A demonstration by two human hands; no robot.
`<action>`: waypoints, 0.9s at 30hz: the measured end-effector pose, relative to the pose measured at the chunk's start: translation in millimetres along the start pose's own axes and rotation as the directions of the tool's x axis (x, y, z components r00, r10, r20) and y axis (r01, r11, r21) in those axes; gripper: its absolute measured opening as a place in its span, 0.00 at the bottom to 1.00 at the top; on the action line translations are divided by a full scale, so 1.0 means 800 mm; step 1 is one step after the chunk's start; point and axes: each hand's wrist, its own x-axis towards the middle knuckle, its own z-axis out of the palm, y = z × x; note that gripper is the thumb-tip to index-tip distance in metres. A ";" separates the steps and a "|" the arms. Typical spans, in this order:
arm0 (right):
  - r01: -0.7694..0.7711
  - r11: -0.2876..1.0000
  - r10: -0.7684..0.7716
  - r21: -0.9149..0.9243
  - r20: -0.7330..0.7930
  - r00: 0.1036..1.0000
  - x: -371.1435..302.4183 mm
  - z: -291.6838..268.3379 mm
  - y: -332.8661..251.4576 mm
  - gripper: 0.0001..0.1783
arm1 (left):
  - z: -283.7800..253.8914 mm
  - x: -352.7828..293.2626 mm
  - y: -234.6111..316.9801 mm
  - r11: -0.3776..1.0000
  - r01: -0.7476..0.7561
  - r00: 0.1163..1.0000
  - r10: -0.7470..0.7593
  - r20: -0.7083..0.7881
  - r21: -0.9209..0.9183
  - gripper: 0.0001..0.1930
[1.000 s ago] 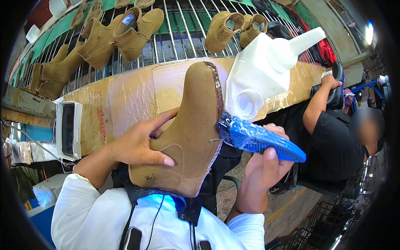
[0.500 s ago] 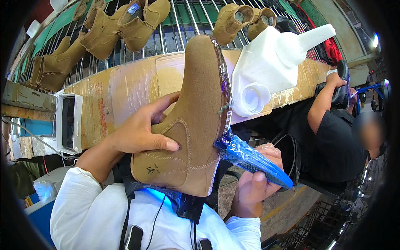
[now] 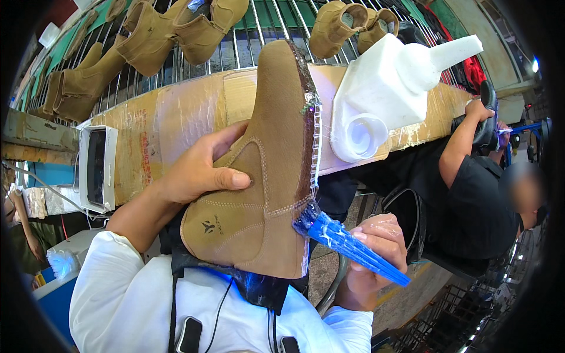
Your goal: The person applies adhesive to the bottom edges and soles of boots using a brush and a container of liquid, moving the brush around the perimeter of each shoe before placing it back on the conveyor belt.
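Observation:
A tan ankle boot (image 3: pixel 276 135) lies on its side in front of me, toe pointing away and sole edge facing right. My left hand (image 3: pixel 197 173) is closed round its instep, thumb lying on the upper. In my right hand (image 3: pixel 379 244), fingers wrapped round its handle, is a blue brush (image 3: pixel 350 244) streaked with white residue. Its dark, wet bristles touch the sole edge between arch and heel. Glossy dark coating shows along the toe part of that edge, with pale stitches beside it. The boot's underside is hidden.
Cardboard (image 3: pixel 176 117) covers the bench beyond the boot. A white spouted plastic container (image 3: pixel 382 88) with a round opening (image 3: pixel 362 138) stands close right of the toe. More tan boots (image 3: pixel 203 35) sit on a metal-bar rack (image 3: pixel 259 35). A co-worker (image 3: pixel 477 206) holds dark footwear at right.
The brush has slid along the sole edge toward the heel, nearer me, and my right hand moved with it. My left hand still grips the boot, which has turned slightly.

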 end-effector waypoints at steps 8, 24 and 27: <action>-0.017 0.989 0.015 0.149 0.010 1.000 0.025 -0.009 0.018 0.16 | -0.002 0.004 -0.004 0.998 0.052 0.999 -0.053 -0.006 -0.019 0.54; -0.009 0.987 -0.003 0.163 0.071 0.997 0.034 -0.009 0.041 0.15 | -0.011 0.009 -0.012 0.991 0.071 0.997 -0.073 -0.012 -0.110 0.50; -0.193 0.944 0.223 0.267 -0.087 0.971 0.025 -0.030 0.076 0.12 | -0.015 0.007 -0.012 0.992 0.090 0.992 -0.098 -0.083 -0.093 0.49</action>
